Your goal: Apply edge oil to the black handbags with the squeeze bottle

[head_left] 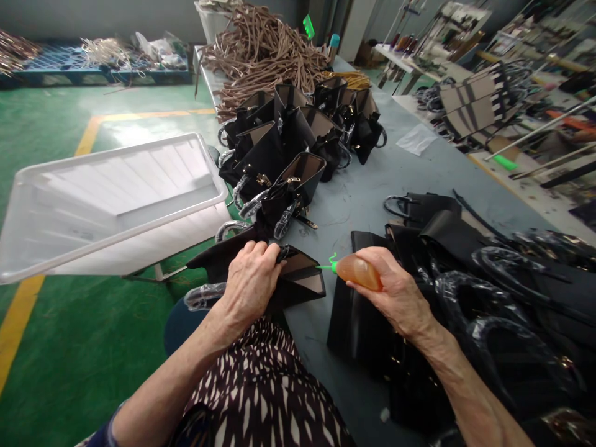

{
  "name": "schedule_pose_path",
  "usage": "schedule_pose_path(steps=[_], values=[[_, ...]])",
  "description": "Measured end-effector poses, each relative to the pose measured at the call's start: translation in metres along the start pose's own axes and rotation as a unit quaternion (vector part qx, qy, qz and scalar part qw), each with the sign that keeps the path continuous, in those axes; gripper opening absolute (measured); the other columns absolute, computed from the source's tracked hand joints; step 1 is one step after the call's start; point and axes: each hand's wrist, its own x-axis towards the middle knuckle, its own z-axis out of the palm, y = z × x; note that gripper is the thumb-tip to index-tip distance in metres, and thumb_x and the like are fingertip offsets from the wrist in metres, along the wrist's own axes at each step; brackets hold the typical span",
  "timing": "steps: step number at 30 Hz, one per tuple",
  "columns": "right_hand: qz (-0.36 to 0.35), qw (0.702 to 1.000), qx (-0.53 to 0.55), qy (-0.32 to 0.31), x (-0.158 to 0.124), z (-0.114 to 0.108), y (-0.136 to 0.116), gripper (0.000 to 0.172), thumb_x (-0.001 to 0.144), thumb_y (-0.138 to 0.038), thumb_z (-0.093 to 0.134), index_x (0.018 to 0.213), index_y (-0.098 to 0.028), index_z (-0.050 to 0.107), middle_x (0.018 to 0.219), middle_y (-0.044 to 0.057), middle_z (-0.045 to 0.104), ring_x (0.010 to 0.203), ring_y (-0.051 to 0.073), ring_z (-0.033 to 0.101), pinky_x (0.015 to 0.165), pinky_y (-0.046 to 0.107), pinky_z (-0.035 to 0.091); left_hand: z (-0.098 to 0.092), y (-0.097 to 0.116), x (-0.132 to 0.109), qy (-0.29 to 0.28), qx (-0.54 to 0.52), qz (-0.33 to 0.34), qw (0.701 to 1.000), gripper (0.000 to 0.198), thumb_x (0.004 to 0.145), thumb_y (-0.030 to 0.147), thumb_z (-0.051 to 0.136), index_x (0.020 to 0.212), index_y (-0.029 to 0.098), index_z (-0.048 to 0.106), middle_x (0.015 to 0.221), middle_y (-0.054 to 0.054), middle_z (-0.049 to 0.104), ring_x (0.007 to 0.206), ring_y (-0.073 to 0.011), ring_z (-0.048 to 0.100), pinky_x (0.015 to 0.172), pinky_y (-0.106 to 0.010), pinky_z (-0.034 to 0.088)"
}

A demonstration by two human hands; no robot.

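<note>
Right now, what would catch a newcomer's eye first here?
The orange squeeze bottle in the right hand, its green nozzle aimed at the open black handbag gripped by the left hand at the table edge. Then the white tub on the left and the tan straps heaped at the table's far end.

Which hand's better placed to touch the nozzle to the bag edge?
Right hand, probably: it holds the squeeze bottle, green nozzle aimed at the black bag. Left hand pins that bag.

One camera, worn on the head, looked forward and down along the desk, close above the left hand and right hand at its near edge.
</note>
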Motion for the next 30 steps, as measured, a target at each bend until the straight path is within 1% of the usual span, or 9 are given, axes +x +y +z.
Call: schedule_pose_path(steps=[5, 16, 20, 30], values=[[-0.011, 1.0, -0.016, -0.012, -0.003, -0.003, -0.003, 0.035, 0.084, -0.028, 0.062, 0.117, -0.024, 0.049, 0.113, 0.007, 0.051, 0.101, 0.026, 0.055, 0.088, 0.037, 0.046, 0.002, 0.005, -0.005, 0.014, 0.003, 0.011, 1.0, 0.015, 0.091, 0.028, 0.047, 0.084, 0.019, 0.055, 0.087, -0.005, 0.059, 0.085, -0.0225, 0.051, 0.073, -0.032, 0.04], [-0.023, 1.0, -0.021, 0.004, -0.006, -0.002, 0.0, 0.038, 0.084, -0.024, 0.064, 0.118, -0.025, 0.048, 0.114, 0.007, 0.05, 0.103, 0.025, 0.053, 0.09, 0.037, 0.044, 0.005, 0.01, -0.014, 0.007, -0.001, 0.033, 0.999, 0.014, 0.091, 0.027, 0.046, 0.083, 0.019, 0.054, 0.087, -0.005, 0.059, 0.085, -0.0225, 0.05, 0.074, -0.033, 0.041], [-0.021, 0.999, -0.022, -0.01, -0.008, -0.002, 0.001, 0.036, 0.085, -0.024, 0.062, 0.118, -0.026, 0.048, 0.114, 0.007, 0.051, 0.102, 0.025, 0.054, 0.089, 0.036, 0.045, 0.004, 0.012, -0.015, 0.002, -0.001, 0.033, 0.999, 0.014, 0.091, 0.026, 0.046, 0.083, 0.019, 0.054, 0.087, -0.005, 0.059, 0.084, -0.0225, 0.051, 0.074, -0.034, 0.041], [0.0, 0.999, -0.011, -0.038, -0.017, -0.009, 0.001, 0.032, 0.086, -0.029, 0.059, 0.116, -0.027, 0.048, 0.112, 0.006, 0.052, 0.102, 0.025, 0.055, 0.089, 0.037, 0.046, 0.005, 0.016, -0.026, 0.018, 0.001, 0.045, 0.999, 0.015, 0.091, 0.026, 0.045, 0.081, 0.02, 0.052, 0.084, -0.005, 0.058, 0.082, -0.0222, 0.05, 0.07, -0.033, 0.04]])
